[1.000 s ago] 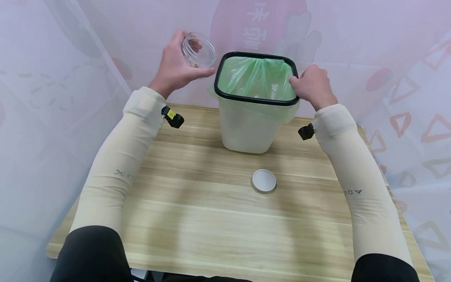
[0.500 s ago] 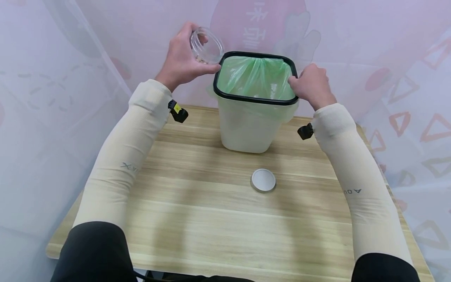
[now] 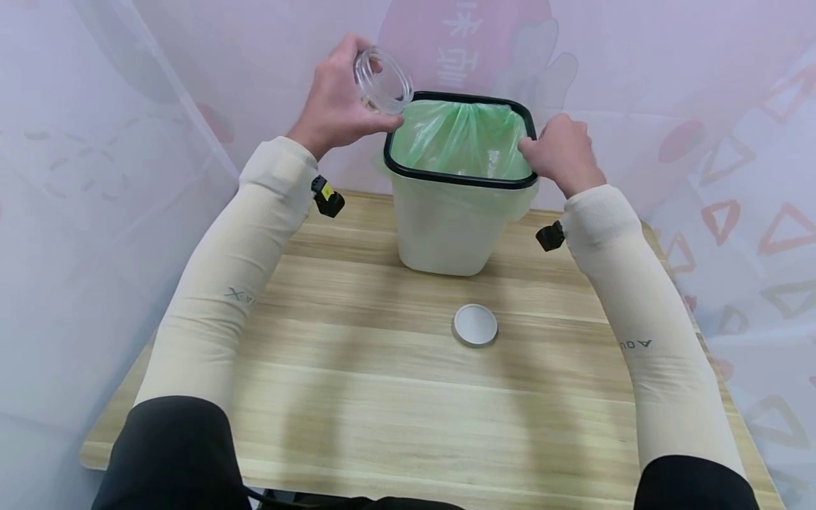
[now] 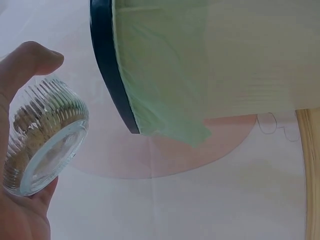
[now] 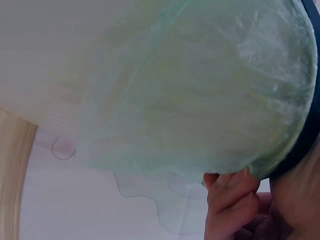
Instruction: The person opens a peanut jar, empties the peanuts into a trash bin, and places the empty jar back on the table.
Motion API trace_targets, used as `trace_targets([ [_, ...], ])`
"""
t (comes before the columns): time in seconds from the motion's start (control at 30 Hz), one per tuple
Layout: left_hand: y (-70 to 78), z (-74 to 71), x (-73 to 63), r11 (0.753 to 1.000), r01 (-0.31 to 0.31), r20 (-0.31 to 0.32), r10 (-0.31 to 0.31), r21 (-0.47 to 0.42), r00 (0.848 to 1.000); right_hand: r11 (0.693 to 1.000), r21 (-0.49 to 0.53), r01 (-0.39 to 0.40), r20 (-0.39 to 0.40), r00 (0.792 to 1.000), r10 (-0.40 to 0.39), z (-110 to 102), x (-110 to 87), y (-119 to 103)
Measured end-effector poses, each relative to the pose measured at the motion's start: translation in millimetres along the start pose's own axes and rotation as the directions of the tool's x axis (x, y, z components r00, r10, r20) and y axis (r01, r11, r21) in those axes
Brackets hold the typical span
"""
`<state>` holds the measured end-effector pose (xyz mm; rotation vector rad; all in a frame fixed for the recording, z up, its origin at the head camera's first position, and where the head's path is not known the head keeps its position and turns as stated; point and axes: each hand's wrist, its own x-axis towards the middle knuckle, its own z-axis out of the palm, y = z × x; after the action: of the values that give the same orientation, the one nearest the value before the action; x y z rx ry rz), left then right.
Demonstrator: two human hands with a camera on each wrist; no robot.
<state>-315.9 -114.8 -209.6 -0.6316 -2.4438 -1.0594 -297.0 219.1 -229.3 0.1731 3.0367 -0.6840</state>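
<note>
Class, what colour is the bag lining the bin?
The bag is translucent green, showing best in the head view.

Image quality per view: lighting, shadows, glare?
Head: bright, soft shadows across the wooden tabletop; left wrist: dimmer, greyish, yet ribs on the glass jar show; right wrist: also dim, whitish glare patches on the green bin liner.

Pale drapes (image 3: pixel 650 71) printed with triangles and lettering hang behind and beside a wood-grain table (image 3: pixel 408 404) in what looks, from my remote post, like a curtained recording booth, black wrist cameras (image 3: pixel 328 200) in shot; I cannot tell the building.
</note>
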Motion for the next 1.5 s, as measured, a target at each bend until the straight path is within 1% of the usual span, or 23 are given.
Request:
trace_targets([
  [0.27,5.9,1.2,3.9,0.999,-0.012,0.025,0.011,0.043,1.0,1.0,-0.006,-0.004,-0.01,1.0,0.004,-1,-1.8,-2],
  [0.5,7.2,4.9,6.7,0.996,-0.031,0.051,0.026,0.087,0.998,1.0,-0.006,-0.005,-0.012,1.0,0.005,-1,-0.9,-1],
  [0.77,7.7,5.7,8.0,0.979,-0.054,0.075,0.04,0.195,0.996,1.0,0.002,-0.01,-0.014,1.0,0.01,1,-0.4,-2],
  [0.83,8.0,5.7,8.0,0.977,-0.055,0.078,0.039,0.205,0.996,1.0,0.0,-0.008,-0.014,1.0,0.008,1,-0.7,-2],
  [1.07,11.1,6.1,9.7,0.968,-0.089,0.078,0.072,0.235,0.994,1.0,-0.006,-0.005,-0.02,1.0,0.005,2,-1.5,-3],
  [1.17,12.6,6.6,9.9,0.964,-0.097,0.088,0.077,0.248,0.993,1.0,-0.005,-0.005,-0.021,1.0,0.005,2,-1.5,-3],
  [1.4,15.3,7.7,11.4,0.952,-0.089,0.121,0.055,0.293,0.991,1.0,-0.006,0.002,-0.025,1.0,-0.002,3,-1.3,-4],
  [1.5,17.0,7.2,12.0,0.946,-0.098,0.132,0.059,0.308,0.989,1.0,-0.011,0.003,-0.027,1.0,-0.004,4,-1.1,-4],
])
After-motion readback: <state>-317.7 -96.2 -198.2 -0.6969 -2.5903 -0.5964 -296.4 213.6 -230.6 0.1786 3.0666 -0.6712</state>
